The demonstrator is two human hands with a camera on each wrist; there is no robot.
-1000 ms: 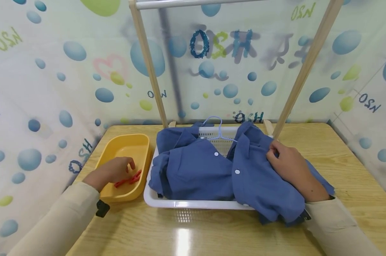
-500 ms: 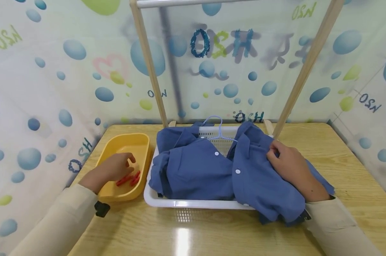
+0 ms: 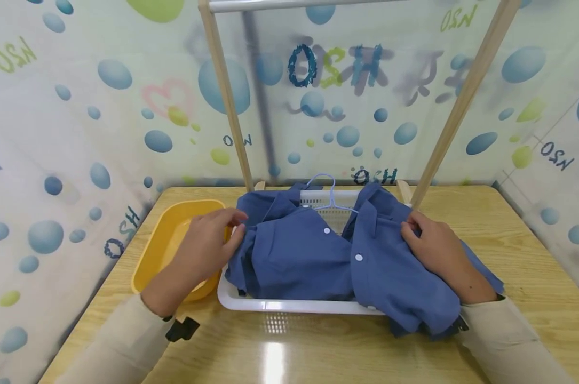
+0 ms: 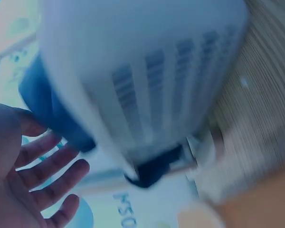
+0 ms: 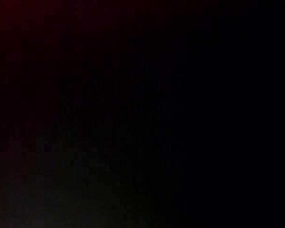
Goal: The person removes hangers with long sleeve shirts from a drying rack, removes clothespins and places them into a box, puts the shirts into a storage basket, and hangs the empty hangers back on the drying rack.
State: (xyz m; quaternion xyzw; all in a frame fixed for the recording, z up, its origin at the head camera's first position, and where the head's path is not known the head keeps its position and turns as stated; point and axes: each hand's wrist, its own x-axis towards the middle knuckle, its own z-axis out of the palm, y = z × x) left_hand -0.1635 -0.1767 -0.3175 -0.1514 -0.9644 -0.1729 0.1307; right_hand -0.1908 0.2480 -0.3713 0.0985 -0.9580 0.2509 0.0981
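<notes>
While the right hand (image 3: 435,245) is pinching the blue shirt (image 3: 303,261) with thumb and curled fingers, right of center in the head view, the left hand (image 3: 207,242) is hovering left of center with nothing showing in its grip. Its fingers are bending loosely toward the shirt's shoulder, and the left wrist view is showing them spread apart, pretty relaxed and open. Whether the fingertips are actually touching cloth, I'm honestly not able to tell.

So the shirt is sprawling across the middle of the frame on top of a white basket (image 3: 299,305), with one part drooping over the front rim toward the lower right. A pale purple hanger (image 3: 331,198) is sticking up from the neck opening, and a few white buttons (image 3: 358,257) are showing down the front. Over on the left, a yellow tub (image 3: 166,240) is sitting just beside the basket, partly hiding behind the left hand. Everything's resting on a wood-grain surface (image 3: 347,346).

Behind the basket, a rack (image 3: 224,90) is standing, its metal bar running along the top of the frame. Beige sleeves (image 3: 121,330) are coming in from both lower corners. The right wrist view is coming out nearly black.
</notes>
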